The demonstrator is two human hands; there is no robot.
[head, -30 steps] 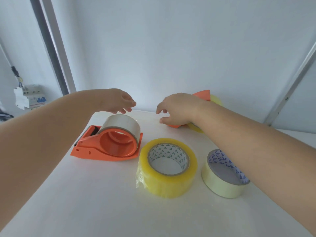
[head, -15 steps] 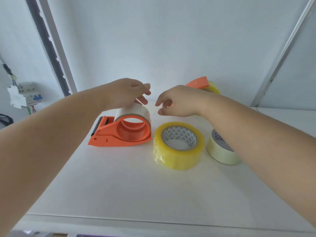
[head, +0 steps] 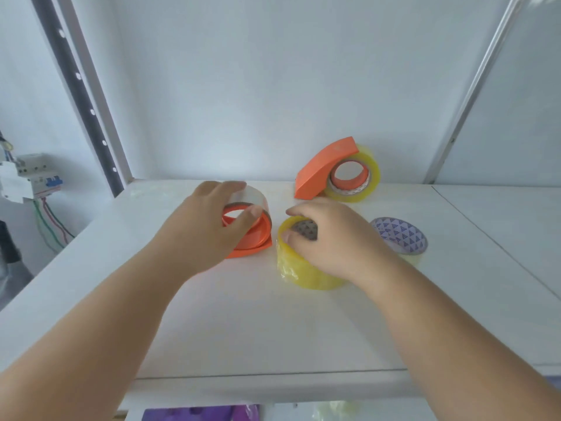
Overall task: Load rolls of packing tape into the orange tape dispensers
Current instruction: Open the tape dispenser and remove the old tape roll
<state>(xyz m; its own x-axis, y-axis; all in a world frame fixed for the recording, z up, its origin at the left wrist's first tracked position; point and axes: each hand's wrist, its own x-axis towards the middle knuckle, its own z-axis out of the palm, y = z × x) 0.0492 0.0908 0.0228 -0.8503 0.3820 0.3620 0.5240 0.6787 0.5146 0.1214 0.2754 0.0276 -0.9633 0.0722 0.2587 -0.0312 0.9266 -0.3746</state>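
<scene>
Both hands have dropped onto the tape. Nearest, the right hand (head: 328, 238) curls its grip round the yellow roll (head: 303, 268); the left hand (head: 209, 226) pinches the clear roll (head: 252, 197) in the near dispenser (head: 258, 238). Steady that dispenser. Open desk (head: 273, 329) lies near; the loaded dispenser (head: 321, 171) crowds the far wall.

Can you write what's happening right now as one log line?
left hand: grips clear tape roll in near orange dispenser | right hand: grips yellow tape roll
</scene>
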